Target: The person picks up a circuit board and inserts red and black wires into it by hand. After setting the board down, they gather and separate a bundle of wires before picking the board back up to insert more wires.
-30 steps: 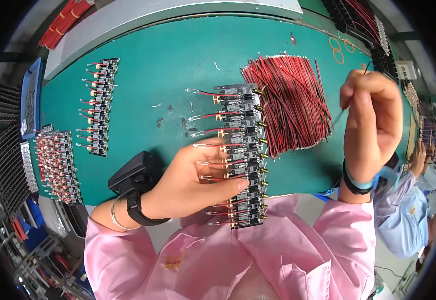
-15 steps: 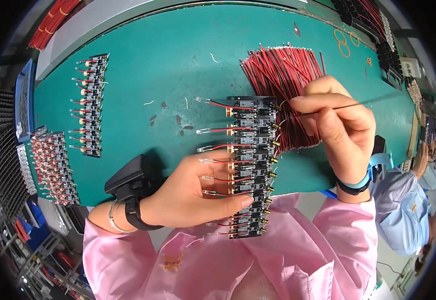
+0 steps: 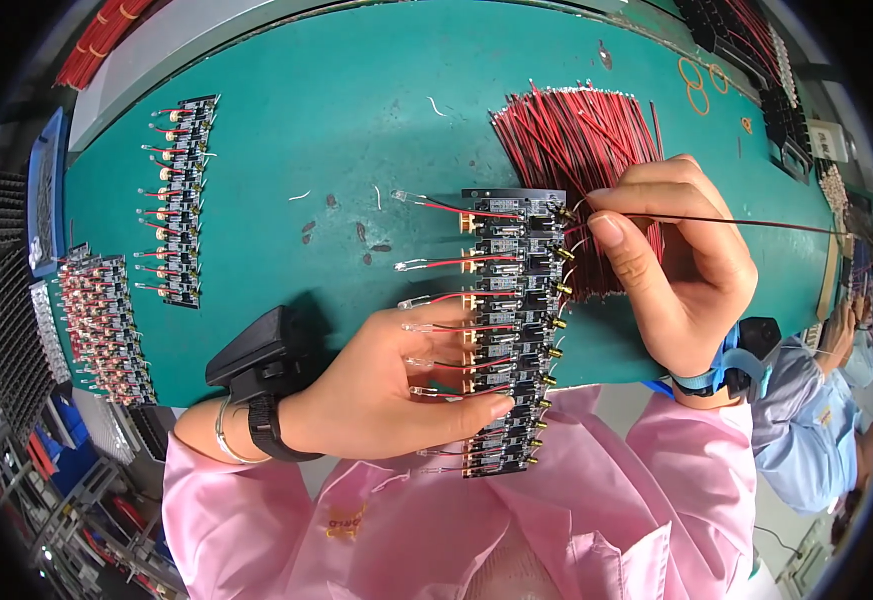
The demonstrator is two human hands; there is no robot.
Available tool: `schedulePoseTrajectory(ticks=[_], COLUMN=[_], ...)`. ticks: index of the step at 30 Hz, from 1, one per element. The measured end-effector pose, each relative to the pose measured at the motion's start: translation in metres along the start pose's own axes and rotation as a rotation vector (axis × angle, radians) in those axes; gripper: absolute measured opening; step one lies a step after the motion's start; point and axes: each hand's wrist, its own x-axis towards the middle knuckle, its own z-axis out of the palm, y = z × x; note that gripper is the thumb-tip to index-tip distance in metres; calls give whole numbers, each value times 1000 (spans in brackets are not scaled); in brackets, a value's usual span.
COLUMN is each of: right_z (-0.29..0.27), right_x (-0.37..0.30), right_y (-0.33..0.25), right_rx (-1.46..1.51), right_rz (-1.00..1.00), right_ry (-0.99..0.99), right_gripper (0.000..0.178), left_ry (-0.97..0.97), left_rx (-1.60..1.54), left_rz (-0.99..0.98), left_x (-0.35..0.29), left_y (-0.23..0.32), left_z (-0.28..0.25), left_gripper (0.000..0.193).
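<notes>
My left hand (image 3: 387,390) grips a long black strip of circuit boards (image 3: 522,345) from its left side, thumb on top and fingers underneath. Red and black leads with clear tips stick out along the strip's left edge; small brass-coloured parts and thin pale wires line its right edge. At the strip's upper right corner, my right hand (image 3: 687,265) pinches a thin red-and-black wire (image 3: 777,226) between thumb and index finger. The wire's long end runs off to the right; its near end is hidden by my fingertips. Behind lies a pile of red and black wires (image 3: 577,125).
Another board strip (image 3: 185,200) lies at the left of the green table (image 3: 357,80). Stacked wired boards (image 3: 107,330) sit at its left edge beside a blue tray (image 3: 49,190). Rubber bands (image 3: 697,100) lie far right. Beyond the right edge is a co-worker in blue (image 3: 817,430).
The wire in my right hand has swung to lie nearly level, and my fingertips sit close to the strip's top right corner. The strip's upper end has shifted slightly right.
</notes>
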Motion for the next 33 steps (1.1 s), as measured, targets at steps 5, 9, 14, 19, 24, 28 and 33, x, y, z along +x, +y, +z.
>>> schedulePoseTrajectory(ticks=[5,9,14,19,24,28,33], right_z=[0,3,4,6,7,8,14], right_x=[0,-1,-1,-2,-1,0,-3], right_y=[1,-1,-4,-7,-7,-7,-7], right_rx=[-59,-88,-92,-94,-98,-128,-150], right_rz=[-102,-111,-106,-78,-93,-149,-204], right_ry=[-1,23,17,29,38,29,98], right_gripper=[10,9,9,9,9,9,11], left_ry=[7,20,23,33,45,24,40], left_rx=[1,-36,-36,-60,-74,-24,-29], left_rz=[-2,-10,-41,-46,-29,-15,-43], left_x=[0,0,-1,-1,-2,-2,-3], left_y=[0,1,1,0,1,0,-1], left_z=[0,1,1,2,3,1,4], left_gripper=[40,42,43,42,41,49,49])
